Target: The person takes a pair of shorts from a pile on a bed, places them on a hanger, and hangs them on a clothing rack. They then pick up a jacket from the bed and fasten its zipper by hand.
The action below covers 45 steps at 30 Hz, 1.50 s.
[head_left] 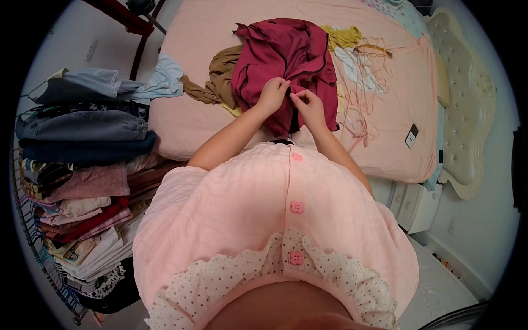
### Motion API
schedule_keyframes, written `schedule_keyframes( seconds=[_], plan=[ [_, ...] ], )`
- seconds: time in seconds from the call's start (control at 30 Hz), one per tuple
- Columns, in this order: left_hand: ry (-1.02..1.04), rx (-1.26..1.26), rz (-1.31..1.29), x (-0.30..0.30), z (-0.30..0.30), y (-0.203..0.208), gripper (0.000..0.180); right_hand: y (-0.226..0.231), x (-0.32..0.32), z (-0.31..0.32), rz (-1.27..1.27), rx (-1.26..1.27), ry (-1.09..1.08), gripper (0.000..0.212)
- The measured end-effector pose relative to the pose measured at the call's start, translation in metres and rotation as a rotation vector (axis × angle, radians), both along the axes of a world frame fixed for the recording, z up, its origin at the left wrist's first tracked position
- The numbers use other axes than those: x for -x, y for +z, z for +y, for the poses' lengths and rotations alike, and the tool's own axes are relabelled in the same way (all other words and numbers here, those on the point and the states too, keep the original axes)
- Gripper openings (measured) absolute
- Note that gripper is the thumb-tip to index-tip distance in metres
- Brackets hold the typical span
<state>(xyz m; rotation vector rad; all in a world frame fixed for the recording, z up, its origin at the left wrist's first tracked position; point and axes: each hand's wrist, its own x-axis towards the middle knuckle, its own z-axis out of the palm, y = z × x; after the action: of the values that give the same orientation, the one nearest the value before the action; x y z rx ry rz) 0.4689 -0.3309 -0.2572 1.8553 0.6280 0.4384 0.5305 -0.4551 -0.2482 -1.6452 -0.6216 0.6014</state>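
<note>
A maroon jacket point(278, 47) lies crumpled on the bed in front of me, its near end hanging toward my body. My left hand point(273, 95) is closed in a pinch on the jacket's front edge. Close beside it, my right hand point(308, 111) pinches the edge too, thumb and fingertips together. A dark strip shows between the two hands; whether it is a zip I cannot tell. Partly under the jacket are a brown garment point(224, 69) to the left and a mustard-yellow garment point(344, 37) at the far right.
Pink sheets cover the bed point(192, 38). Pink hangers point(360, 124), a white garment point(352, 66) and a phone-like dark object point(411, 136) lie right of the jacket. On the left stands a rack point(25, 203) full of clothes, with a light-blue garment point(165, 77) reaching the bed. A tufted headboard point(467, 99) rises right.
</note>
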Motion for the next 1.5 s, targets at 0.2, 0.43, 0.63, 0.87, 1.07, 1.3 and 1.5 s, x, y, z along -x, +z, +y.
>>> schedule_keyframes(
  seconds=[0.2,0.43,0.63,0.87,1.07,1.3,1.5],
  plan=[
    [0.049,-0.123,-0.094,-0.003,-0.008,-0.002,0.027,-0.02,-0.004,0.005,0.669,-0.061,-0.07,0.016],
    [-0.083,0.181,0.025,0.0,-0.001,0.002,0.024,-0.005,-0.023,-0.007,1.153,-0.187,0.193,0.01],
    [-0.166,0.549,0.094,0.001,0.015,0.012,0.015,-0.006,-0.027,-0.014,1.005,-0.131,0.106,0.011],
    [-0.031,0.856,0.062,-0.002,-0.003,0.021,0.029,0.007,-0.012,-0.004,1.015,-0.236,0.104,0.019],
    [-0.142,0.951,-0.038,-0.003,-0.006,0.014,0.034,-0.008,-0.014,0.004,0.843,-0.283,0.011,0.031],
    [-0.112,0.821,-0.149,-0.003,-0.002,0.023,0.028,-0.014,-0.042,0.016,1.01,-0.304,-0.015,0.008],
    [-0.097,0.69,0.0,-0.004,0.008,0.025,0.024,-0.025,-0.044,0.027,1.012,-0.244,-0.024,0.011]
  ],
)
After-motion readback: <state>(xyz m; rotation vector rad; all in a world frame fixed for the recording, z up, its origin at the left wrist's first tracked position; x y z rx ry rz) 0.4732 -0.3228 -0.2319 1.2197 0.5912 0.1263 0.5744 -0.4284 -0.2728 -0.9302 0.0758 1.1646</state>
